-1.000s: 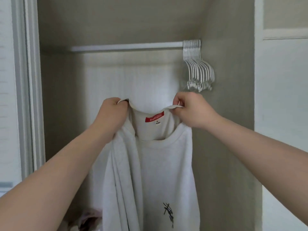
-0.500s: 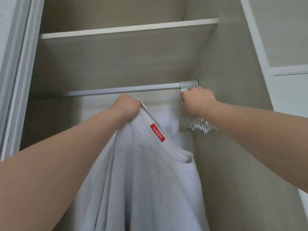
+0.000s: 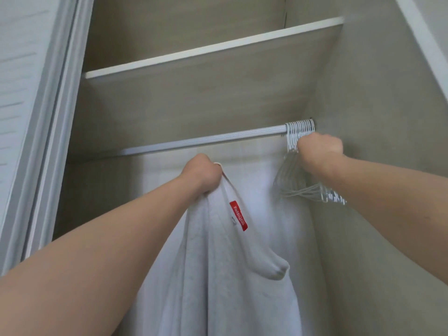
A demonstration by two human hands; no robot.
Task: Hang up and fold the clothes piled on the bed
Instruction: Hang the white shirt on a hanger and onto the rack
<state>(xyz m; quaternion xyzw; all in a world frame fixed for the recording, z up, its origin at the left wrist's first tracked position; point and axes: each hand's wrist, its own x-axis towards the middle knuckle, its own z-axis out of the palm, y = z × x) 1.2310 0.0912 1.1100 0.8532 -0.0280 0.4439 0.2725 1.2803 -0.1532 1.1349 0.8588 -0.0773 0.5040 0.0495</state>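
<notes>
A light grey top (image 3: 218, 275) with a red neck label hangs from my left hand (image 3: 202, 172), which grips its collar just below the closet rail (image 3: 206, 140). Several white wire hangers (image 3: 299, 132) are bunched at the rail's right end. My right hand (image 3: 320, 151) is curled around the necks of those hangers right under the rail. The hanger bodies (image 3: 312, 190) fan out below my right wrist. The garment's lower part runs out of the frame.
A wooden shelf (image 3: 213, 48) sits above the rail. The closet's right wall (image 3: 378, 166) is close to my right hand. A white sliding door frame (image 3: 48, 141) bounds the left side.
My right hand let go of the collar and rose to the hangers at the rail's end. My left hand lifted the garment alone, and the view tilted upward.
</notes>
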